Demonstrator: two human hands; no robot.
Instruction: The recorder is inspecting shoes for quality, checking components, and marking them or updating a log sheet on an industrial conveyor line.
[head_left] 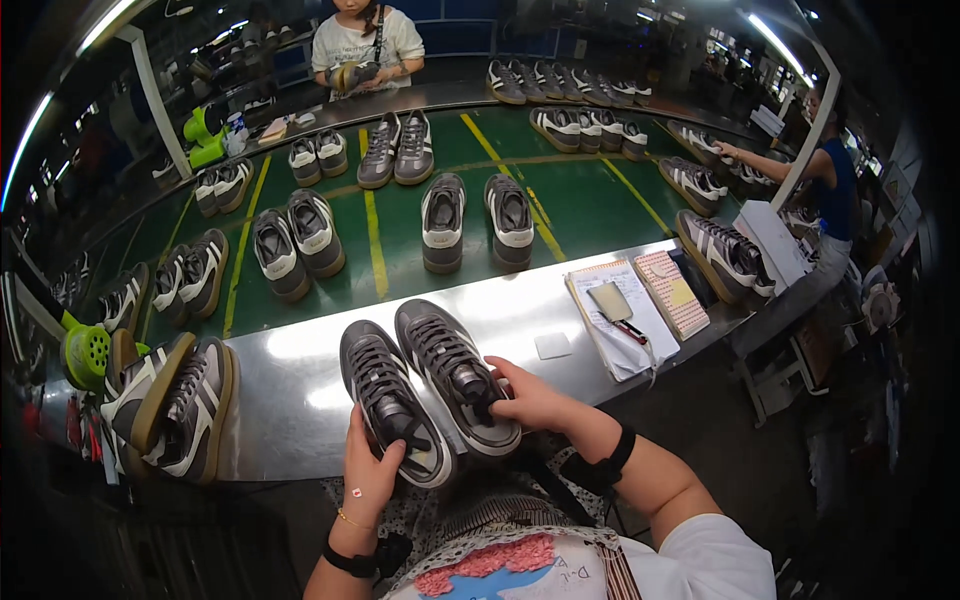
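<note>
Two dark grey sneakers with white trim lie side by side in front of me, toes pointing away, over the near edge of the metal table. My left hand (371, 463) grips the heel of the left sneaker (385, 385), its thumb at the collar opening. On the right sneaker (445, 352), my right hand (527, 397) is closed at the heel collar, with fingers partly hidden inside the opening. On the green belt just beyond stands another pair, a left shoe (443, 225) and a right shoe (510, 222), heels toward me.
A metal ledge (285, 400) runs along my side of the green belt (345, 275). Stacked sneakers (190, 410) stand at its left end. Papers (622, 335), a patterned notebook (672, 290) and more shoes (720, 255) lie right. Co-workers stand across (368, 45) and at right (830, 185).
</note>
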